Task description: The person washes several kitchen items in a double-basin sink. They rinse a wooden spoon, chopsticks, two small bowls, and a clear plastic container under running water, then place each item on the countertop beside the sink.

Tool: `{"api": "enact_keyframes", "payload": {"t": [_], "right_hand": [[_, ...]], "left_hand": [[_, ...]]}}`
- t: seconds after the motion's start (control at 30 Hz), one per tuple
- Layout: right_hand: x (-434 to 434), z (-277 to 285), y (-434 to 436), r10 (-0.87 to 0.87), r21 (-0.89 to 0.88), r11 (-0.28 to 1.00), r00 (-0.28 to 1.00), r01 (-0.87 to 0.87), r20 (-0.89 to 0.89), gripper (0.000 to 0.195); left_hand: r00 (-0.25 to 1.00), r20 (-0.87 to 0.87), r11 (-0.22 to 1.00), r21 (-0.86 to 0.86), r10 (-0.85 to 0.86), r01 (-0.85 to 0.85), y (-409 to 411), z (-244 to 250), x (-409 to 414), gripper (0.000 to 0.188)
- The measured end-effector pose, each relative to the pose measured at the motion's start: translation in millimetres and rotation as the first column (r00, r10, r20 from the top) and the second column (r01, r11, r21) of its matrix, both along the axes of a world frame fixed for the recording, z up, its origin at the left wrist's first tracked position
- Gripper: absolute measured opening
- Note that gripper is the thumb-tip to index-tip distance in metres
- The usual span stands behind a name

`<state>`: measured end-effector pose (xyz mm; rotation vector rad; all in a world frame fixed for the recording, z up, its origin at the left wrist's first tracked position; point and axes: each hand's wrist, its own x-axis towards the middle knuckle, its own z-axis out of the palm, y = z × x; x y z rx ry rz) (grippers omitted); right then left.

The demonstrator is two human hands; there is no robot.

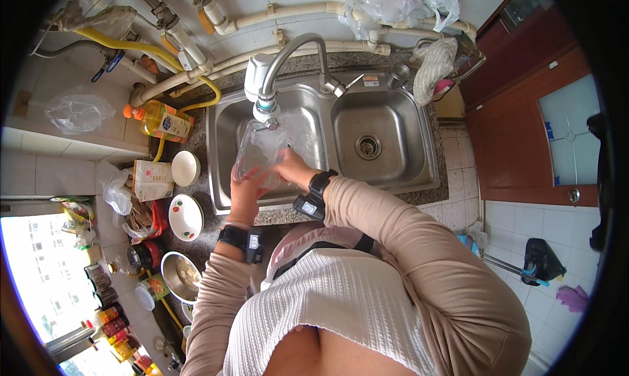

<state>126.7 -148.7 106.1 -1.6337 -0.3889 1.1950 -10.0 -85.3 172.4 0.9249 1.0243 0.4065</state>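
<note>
Over the left basin of a stainless steel double sink, a clear plastic container is tilted below the tap outlet. My left hand grips its lower left side. My right hand is at its lower right side, fingers against the container or just inside it; which one I cannot tell. Water appears to run from the curved metal tap, whose white filter head is right above the container. The right basin shows a drain strainer at its bottom.
Left of the sink stand a dish soap bottle, a small white bowl, a patterned white bowl and a metal bowl. A cloth hangs at the back right. Pipes run along the wall behind the tap.
</note>
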Motion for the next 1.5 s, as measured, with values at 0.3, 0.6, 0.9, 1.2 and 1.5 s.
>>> {"api": "enact_keyframes", "payload": {"t": [0.3, 0.6, 0.9, 1.2, 1.5], "right_hand": [[50, 44, -17, 0.040, 0.048, 0.998, 0.996, -0.036, -0.074, 0.060], [48, 44, -24, -0.114, 0.055, 0.991, 0.987, 0.121, -0.116, 0.059], [27, 21, -15, -0.120, -0.029, 0.993, 0.974, 0.117, -0.194, 0.017], [42, 8, -18, 0.211, -0.144, 0.975, 0.912, -0.170, 0.353, 0.030], [49, 22, -17, 0.071, -0.034, 0.997, 0.727, -0.066, 0.683, 0.033]], "left_hand": [[0.983, 0.185, 0.947, -0.317, 0.013, 0.047, 23, -65, -19, 0.057], [0.985, 0.173, 0.975, -0.222, 0.023, 0.016, 0, -34, 10, 0.054], [0.987, 0.011, 0.986, 0.028, 0.162, -0.163, 0, -1, 10, 0.066], [0.997, 0.040, 0.996, -0.056, -0.071, 0.074, 13, 12, -8, 0.071], [0.985, 0.175, 0.968, -0.244, -0.009, 0.052, 25, -10, -16, 0.068]]}}
